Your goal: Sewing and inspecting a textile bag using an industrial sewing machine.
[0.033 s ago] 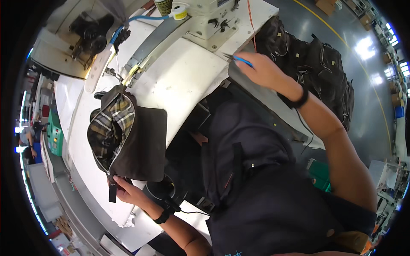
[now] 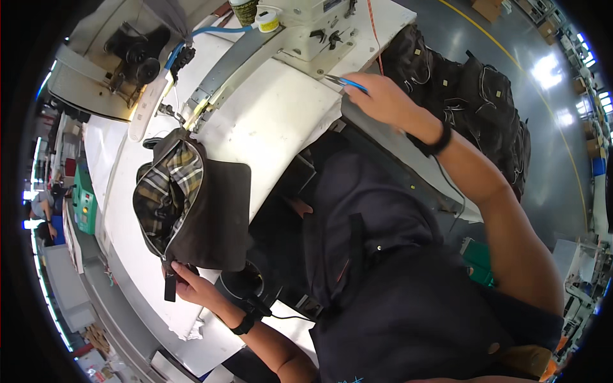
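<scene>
An open dark brown bag [image 2: 217, 217] with a plaid lining lies on the white worktable [image 2: 249, 115], below the arm of the sewing machine [image 2: 306, 38]. My left hand [image 2: 191, 284] grips the bag's near end beside the zipper slider and a dark tab, its fingers partly hidden. My right hand [image 2: 380, 99] is closed around blue-handled snips [image 2: 351, 83], held over the table's right part by the machine's base, tips pointing left.
A pile of dark bags [image 2: 472, 115] lies at the right, beside a floor [image 2: 543, 51] with a yellow line. A green machine [image 2: 85, 198] and another person [image 2: 41, 207] are at the far left. A red-orange cord [image 2: 377, 45] hangs near the machine; green bins [image 2: 476, 258] sit low right.
My right hand has moved a little up and to the left with the snips. The bag and my left hand have shifted very slightly right.
</scene>
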### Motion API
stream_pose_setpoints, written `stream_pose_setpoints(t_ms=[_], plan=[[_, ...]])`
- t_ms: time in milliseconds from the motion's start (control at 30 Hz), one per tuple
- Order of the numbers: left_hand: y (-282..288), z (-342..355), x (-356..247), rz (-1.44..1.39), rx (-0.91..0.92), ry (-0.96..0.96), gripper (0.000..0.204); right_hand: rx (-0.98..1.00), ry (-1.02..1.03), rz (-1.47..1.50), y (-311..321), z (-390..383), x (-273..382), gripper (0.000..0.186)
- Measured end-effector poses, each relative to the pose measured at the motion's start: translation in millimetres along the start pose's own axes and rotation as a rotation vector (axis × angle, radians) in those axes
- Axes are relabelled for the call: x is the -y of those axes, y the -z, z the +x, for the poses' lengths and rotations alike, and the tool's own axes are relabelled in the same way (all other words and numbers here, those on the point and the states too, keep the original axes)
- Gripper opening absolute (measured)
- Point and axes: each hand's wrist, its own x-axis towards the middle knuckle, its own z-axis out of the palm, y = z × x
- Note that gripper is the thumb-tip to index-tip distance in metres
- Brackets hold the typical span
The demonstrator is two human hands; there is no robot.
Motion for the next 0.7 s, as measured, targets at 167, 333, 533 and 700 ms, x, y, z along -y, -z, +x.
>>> stream_pose_setpoints(t_ms=[167,333,533,700], plan=[[7.8,-0.6,3.3,-0.009,0.055,0.053,0.044,-0.105,0.104,0.109,-55.4,40.2,-33.5,0.035],[12.9,-3.9,3.9,0.054,0.059,0.029,0.051,-0.243,0.100,0.192,-75.0,29.0,-49.2,0.031],[9.9,10.7,-9.0,-0.267,0.040,0.157,0.038,-0.280,0.236,0.017,-82.1,35.0,-64.2,0.027],[29.0,27.4,-51.3,-0.237,-0.027,-0.076,0.031,-0.238,0.162,0.039,-69.7,21.5,-43.7,0.035]])
